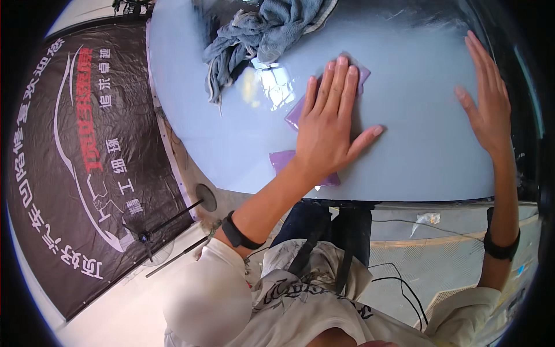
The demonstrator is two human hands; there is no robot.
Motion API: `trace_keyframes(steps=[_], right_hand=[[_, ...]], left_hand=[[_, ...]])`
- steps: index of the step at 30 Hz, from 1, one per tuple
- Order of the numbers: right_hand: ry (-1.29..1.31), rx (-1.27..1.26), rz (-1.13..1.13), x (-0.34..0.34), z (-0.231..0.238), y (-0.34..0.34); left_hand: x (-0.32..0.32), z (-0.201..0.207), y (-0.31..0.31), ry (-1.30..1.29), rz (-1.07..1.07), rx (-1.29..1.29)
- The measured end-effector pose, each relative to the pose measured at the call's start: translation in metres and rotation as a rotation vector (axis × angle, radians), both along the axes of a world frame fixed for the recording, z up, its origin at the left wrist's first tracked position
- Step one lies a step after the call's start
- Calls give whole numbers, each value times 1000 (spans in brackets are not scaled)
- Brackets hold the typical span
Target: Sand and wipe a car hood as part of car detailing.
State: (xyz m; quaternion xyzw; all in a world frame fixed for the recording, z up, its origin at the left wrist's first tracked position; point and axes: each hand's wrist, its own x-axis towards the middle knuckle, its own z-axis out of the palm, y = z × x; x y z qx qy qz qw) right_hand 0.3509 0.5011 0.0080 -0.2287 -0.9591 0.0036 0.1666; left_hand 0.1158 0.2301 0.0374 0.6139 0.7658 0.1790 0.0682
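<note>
My left hand (332,110) lies palm down with its fingers stretched out, pressing on a thin purple sheet (296,114). That sheet shows on both sides of the fingers and rests on a smooth grey-blue car panel (416,139). Another purple piece (282,160) lies on the panel, partly hidden by my left wrist. Farther right, my right hand (488,101) is spread with nothing in it, over the panel's right edge; whether its palm touches the surface I cannot tell. A crumpled grey-blue towel (266,29) sits on the far left of the panel.
A dark printed banner (75,150) stands along the left side. Between it and the panel is a thin black stand (173,220) with a round grey disc (206,197). Black cables (404,283) run over the floor. Bright reflections (274,87) shine near the towel.
</note>
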Motion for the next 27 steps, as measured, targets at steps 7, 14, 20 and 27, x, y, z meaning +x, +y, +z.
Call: trace_keyframes(steps=[7, 14, 20, 27], right_hand=[[-10, 39, 22, -4, 5, 8], [7, 17, 20, -1, 1, 3], [-32, 122, 0, 1, -1, 15], [-118, 124, -53, 3, 10, 10]], left_hand=[[7, -6, -5, 3, -17, -24], [15, -14, -27, -44, -10, -15], [-23, -4, 14, -18, -134, 126], [-82, -2, -70, 41, -336, 50]])
